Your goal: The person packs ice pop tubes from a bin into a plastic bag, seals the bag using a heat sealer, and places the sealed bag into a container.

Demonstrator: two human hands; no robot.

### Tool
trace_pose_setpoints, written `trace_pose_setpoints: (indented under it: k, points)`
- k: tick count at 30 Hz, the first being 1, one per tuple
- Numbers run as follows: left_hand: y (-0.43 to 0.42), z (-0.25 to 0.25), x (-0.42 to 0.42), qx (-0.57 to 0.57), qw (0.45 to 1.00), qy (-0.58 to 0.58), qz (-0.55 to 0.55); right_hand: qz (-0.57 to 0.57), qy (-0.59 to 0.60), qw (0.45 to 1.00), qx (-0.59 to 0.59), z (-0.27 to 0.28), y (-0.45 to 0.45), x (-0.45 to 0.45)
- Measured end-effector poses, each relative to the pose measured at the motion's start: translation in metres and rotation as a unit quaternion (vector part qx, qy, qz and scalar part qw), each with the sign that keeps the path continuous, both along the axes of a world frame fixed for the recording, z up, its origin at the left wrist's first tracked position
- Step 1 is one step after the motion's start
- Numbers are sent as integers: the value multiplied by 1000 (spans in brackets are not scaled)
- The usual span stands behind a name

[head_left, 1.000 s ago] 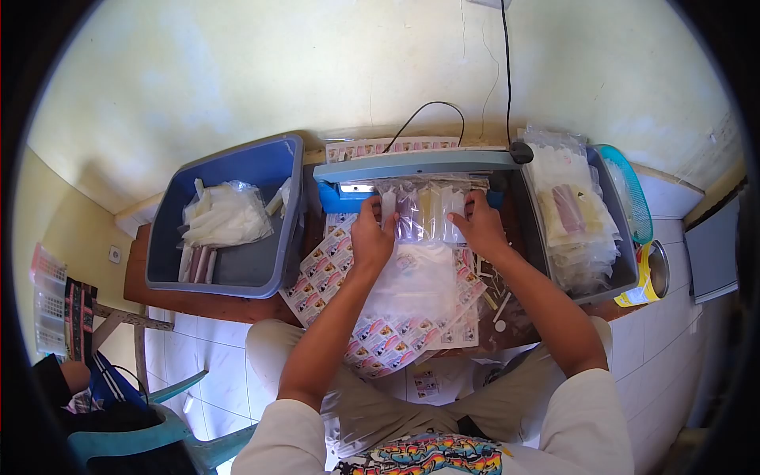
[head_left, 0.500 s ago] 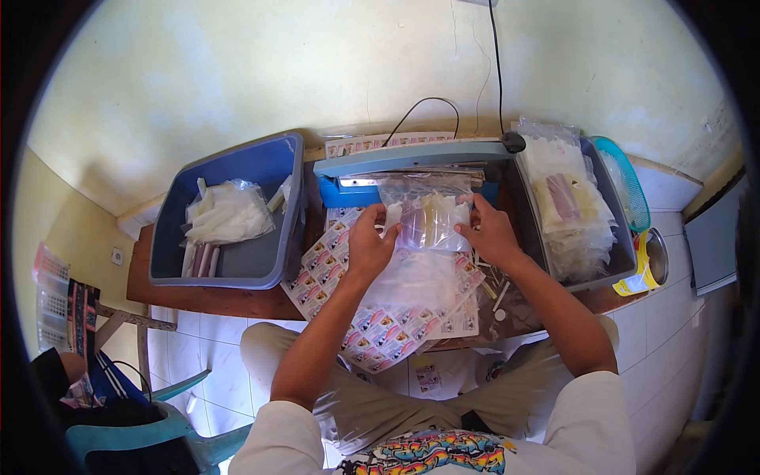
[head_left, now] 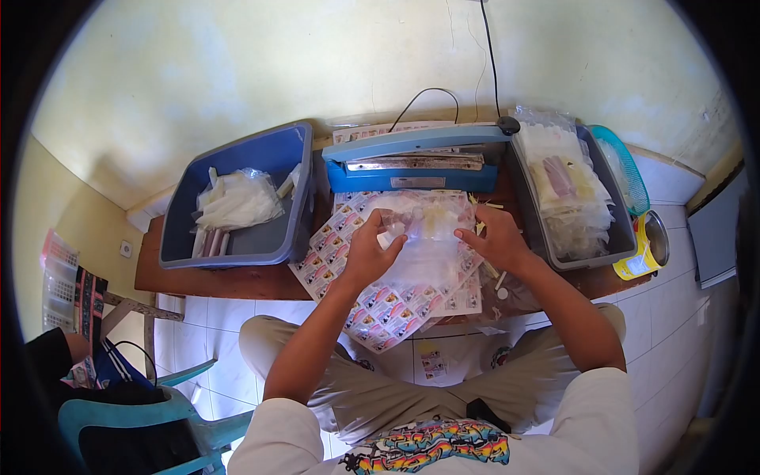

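Note:
Between both hands is a clear plastic bag [head_left: 427, 220] with pale pieces inside, somewhat blurred. My left hand [head_left: 372, 249] pinches its left edge between thumb and fingers. At the right edge, my right hand [head_left: 499, 236] grips the bag in the same way. Beneath it are further clear bags [head_left: 419, 269], lying on printed label sheets [head_left: 388, 315]. Just behind the hands stands a blue sealing machine [head_left: 412, 178], its long arm [head_left: 419, 142] raised above the sealing strip.
A grey-blue bin [head_left: 305, 214] with packed bags is at left; another bin [head_left: 546, 237] piled with filled bags is at right. Beyond it are a teal basket [head_left: 631, 178] and a yellow tin [head_left: 637, 257]. Another person's hand [head_left: 77, 347] shows at far left, by a teal chair [head_left: 119, 412].
Both hands have drawn the bag back from the sealing machine toward the body, and it now tilts flatter over the other bags. The machine's front and strip have come into view.

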State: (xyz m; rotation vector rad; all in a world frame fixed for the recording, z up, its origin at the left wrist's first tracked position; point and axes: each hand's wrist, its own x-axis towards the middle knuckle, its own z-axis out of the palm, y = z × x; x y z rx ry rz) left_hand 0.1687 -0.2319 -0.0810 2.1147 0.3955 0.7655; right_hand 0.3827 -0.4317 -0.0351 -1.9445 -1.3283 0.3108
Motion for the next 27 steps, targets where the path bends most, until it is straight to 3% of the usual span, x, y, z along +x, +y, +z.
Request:
trace_pose_setpoints:
  k: [2,4,6,14,22,25,27]
  points:
    - [-3,4,-7,-8,1000,15,6,46,-1,998,52,-2,-6,-1]
    - [-8,14,-16,-18,999,34,13,47,-18,998,32,2,-13,-4]
    - [-8,23,-25,6,991,130,-16,48,-31,998,13,0,-18,-6]
    - [-15,3,-46,131,978,123,-104,193,-103,973,-76,-20,-40,-8]
    - [-20,1,-56,168,954,200,-148,170,-79,969,-160,-26,-44,-22]
    - [-16,7,-62,102,960,199,-170,143,-49,972,-178,-13,-47,-32]
    - [-19,9,-66,138,963,205,-107,120,-32,974,-187,-14,-50,-37]
